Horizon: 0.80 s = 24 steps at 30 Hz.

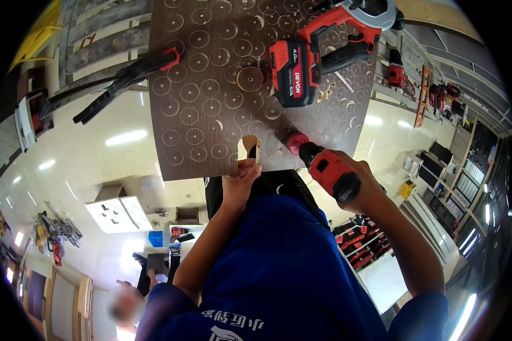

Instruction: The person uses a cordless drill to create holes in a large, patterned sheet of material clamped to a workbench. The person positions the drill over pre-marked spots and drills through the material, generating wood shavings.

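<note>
A dark brown board (168, 142) lies before me, covered with rows of scored circles, each with a small centre hole. My right hand (365, 184) is wrapped round a red and black cordless drill (331, 170). Its red hole saw (296, 142) is at the board's surface near the front edge; whether it has cut in is unclear. My left hand (242, 184) is closed on the board's near edge, beside a round-ended notch (249, 149) with pale wood showing. The fingertips are partly hidden there.
A large red and black cordless power tool (347, 48) lies at the board's far right, near a thin white stick (345, 82) and wood shavings. A black and red clamp (125, 79) grips the left side. Another drill (400, 74) and an orange level (422, 96) are further right. Someone (148, 278) is behind at lower left.
</note>
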Each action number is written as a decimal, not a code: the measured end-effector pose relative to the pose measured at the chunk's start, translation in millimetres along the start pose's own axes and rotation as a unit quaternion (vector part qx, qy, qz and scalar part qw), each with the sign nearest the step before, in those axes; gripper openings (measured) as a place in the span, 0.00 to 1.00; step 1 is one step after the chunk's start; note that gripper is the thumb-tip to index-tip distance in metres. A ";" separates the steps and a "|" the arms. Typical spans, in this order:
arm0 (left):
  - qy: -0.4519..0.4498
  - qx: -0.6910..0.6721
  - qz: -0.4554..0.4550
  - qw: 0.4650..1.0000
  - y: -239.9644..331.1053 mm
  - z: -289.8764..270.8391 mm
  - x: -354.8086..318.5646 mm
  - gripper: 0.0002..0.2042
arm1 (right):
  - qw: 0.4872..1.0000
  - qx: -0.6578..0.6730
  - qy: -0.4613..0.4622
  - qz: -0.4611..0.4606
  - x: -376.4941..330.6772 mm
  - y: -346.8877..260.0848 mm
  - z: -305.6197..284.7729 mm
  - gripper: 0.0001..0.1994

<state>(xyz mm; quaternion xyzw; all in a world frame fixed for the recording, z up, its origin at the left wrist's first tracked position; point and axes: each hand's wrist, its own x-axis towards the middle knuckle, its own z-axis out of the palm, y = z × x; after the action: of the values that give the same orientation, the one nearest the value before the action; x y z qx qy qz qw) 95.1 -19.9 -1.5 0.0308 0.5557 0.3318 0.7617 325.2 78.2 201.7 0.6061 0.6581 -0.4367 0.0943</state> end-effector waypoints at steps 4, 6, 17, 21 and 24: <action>-0.007 -0.003 0.004 1.000 0.0 -1.3 0.6 0.16 | 0.998 0.045 -0.008 0.038 -2.4 -0.5 0.8 0.28; -0.012 -0.004 0.006 1.000 -0.8 -2.1 1.0 0.16 | 0.997 0.056 -0.007 0.043 -2.9 0.3 1.4 0.28; -0.006 -0.001 0.002 1.000 2.6 1.0 -0.5 0.15 | 1.000 0.012 0.010 0.000 -2.4 0.5 1.4 0.28; 0.003 0.001 0.004 1.000 3.7 2.5 -1.3 0.15 | 1.000 0.003 -0.003 0.009 0.2 -4.5 -3.7 0.28; 0.002 0.002 0.007 1.000 2.7 2.2 -0.6 0.15 | 0.999 0.014 -0.014 0.039 -1.3 -6.8 -3.5 0.29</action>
<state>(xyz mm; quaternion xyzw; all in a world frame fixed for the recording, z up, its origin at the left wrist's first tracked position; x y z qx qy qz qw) 95.6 -17.4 0.9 0.0355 0.5574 0.3363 0.7583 320.9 80.5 207.8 0.6265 0.6261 -0.4505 0.1119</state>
